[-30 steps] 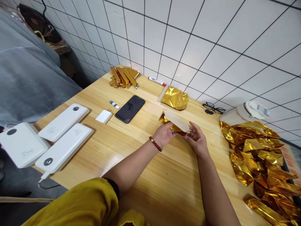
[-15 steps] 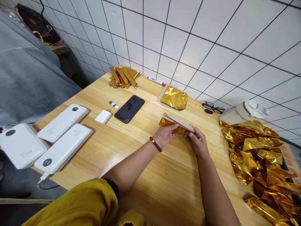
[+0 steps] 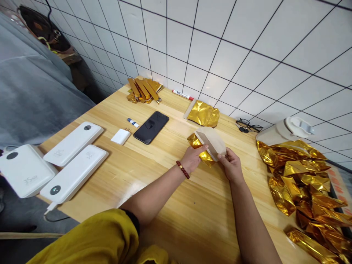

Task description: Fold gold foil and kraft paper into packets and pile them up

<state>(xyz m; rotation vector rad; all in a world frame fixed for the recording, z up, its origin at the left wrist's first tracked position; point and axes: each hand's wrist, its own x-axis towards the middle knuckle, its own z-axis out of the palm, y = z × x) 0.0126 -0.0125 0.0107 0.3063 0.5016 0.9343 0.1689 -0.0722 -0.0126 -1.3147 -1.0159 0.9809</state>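
My left hand (image 3: 191, 159) pinches a piece of folded gold foil paper (image 3: 213, 140) by its left part, thumb on top. The paper's plain beige side faces up as a wide raised flap, and shiny gold shows below and to the left of it. My right hand (image 3: 231, 165) grips the near right corner of the same paper between thumb and fingers. Both hands hold it just above the wooden table (image 3: 176, 205). Behind it, against the wall, lies a flat gold foil sheet (image 3: 205, 113) with a beige edge strip.
Folded gold strips (image 3: 143, 90) are piled at the back left. A marker (image 3: 183, 95), a phone (image 3: 151, 127), a glue stick (image 3: 133, 122), a charger (image 3: 120, 136) and white power banks (image 3: 74, 172) lie leftward. Glasses (image 3: 249, 125), a cup (image 3: 283, 131) and gold foil pieces (image 3: 305, 183) are at right.
The paper's beige flap has swung up and spread wide; before, only a narrow beige band showed along the top. My hands have barely shifted.
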